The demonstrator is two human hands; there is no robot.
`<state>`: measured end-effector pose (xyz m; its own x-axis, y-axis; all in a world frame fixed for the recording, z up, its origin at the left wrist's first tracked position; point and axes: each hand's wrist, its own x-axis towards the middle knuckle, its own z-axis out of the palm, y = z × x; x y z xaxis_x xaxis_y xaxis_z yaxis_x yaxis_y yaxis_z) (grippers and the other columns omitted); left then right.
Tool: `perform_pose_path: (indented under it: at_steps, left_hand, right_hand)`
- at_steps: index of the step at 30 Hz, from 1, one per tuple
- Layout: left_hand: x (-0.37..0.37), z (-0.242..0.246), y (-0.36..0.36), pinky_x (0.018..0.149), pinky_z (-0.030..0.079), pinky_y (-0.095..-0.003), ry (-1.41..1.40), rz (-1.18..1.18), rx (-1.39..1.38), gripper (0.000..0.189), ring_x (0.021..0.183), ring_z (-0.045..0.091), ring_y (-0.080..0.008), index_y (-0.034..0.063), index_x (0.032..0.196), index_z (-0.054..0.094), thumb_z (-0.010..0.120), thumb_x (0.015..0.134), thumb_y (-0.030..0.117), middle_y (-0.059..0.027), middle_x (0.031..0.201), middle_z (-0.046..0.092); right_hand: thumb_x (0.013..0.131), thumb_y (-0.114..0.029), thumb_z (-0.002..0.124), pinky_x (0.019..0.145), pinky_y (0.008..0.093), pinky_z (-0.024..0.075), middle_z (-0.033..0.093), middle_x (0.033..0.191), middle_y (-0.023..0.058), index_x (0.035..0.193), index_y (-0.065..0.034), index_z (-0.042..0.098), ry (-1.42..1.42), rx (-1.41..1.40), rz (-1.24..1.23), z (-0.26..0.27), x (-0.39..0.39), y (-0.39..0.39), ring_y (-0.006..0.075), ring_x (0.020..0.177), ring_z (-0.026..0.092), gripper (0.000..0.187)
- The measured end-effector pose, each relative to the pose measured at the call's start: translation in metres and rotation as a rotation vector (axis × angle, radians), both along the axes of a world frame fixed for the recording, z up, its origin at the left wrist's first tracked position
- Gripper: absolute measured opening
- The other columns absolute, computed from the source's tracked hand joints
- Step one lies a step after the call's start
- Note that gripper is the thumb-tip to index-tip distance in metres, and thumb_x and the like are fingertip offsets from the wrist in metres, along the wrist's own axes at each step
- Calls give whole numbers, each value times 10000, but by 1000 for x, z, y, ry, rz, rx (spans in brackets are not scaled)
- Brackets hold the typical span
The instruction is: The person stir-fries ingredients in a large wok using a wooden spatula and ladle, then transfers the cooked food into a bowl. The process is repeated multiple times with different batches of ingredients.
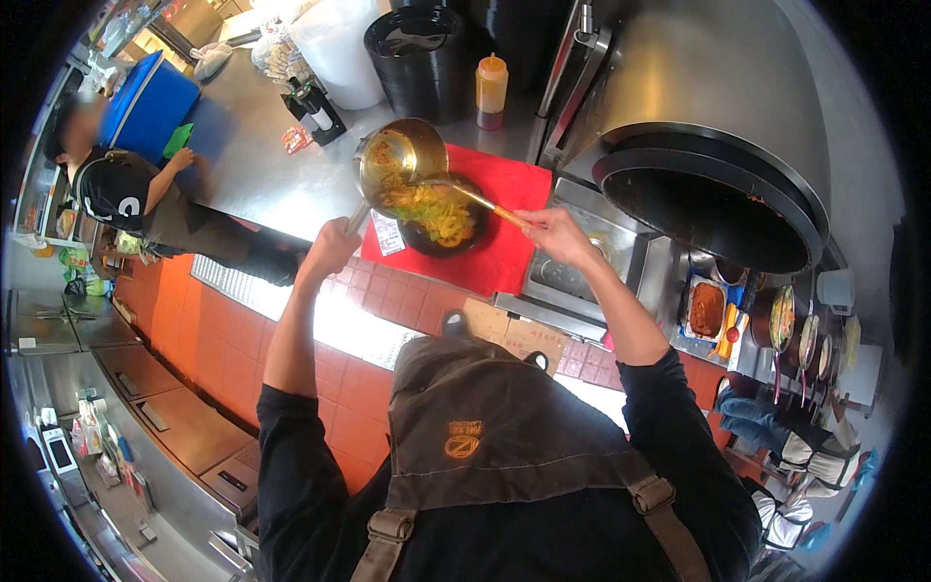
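My left hand (334, 247) grips the handle of a metal saucepan (422, 149), which is tipped over a black bowl (473, 236). Some reddish food clings inside the pan. Yellow-green food (440, 214), apparently vegetables, fills much of the bowl, and some hangs at the pan's lip. In my right hand (556, 234) is the wooden handle of a long utensil (494, 207); its head is at the pan's mouth, partly hidden by food. Under the bowl lies a red cloth (520, 182). A printed paper slip (387, 234) rests on the cloth left of the bowl.
A sauce squeeze bottle (492, 91) and a black bucket (416, 62) stand behind the cloth. To the right are a large tilted drum cooker (713, 196) and a metal basin (567, 269). A co-worker (145, 189) stands left by a blue bin (149, 109); others are far right.
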<state>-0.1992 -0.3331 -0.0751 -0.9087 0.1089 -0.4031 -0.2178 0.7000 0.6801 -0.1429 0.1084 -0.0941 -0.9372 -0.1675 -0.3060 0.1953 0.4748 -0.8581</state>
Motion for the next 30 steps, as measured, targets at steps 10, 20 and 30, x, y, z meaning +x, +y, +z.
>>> perform_pose_path:
  at_steps: [10,20,30]
  left_hand:
    - [-2,6,1,675,489,-439,206,-40,-139,247,685,594,-281,-93,873,588,597,826,150,-225,723,567]
    - [-1,16,5,735,500,-449,220,-66,-153,246,736,620,-348,-95,920,598,604,823,131,-262,758,586]
    - [22,19,22,780,510,-527,304,25,-219,242,861,663,-514,-93,936,581,595,838,127,-368,876,642]
  right_hand:
    - [967,-66,639,610,295,481,638,729,114,1388,-139,664,213,149,-43,35,25,4,101,647,570,427]
    - [940,-101,635,804,526,555,708,969,245,1369,-169,664,441,276,201,23,-15,-42,432,874,686,435]
    - [948,-101,627,747,502,552,699,892,238,1401,-163,644,460,363,175,-14,44,-14,426,779,678,457]
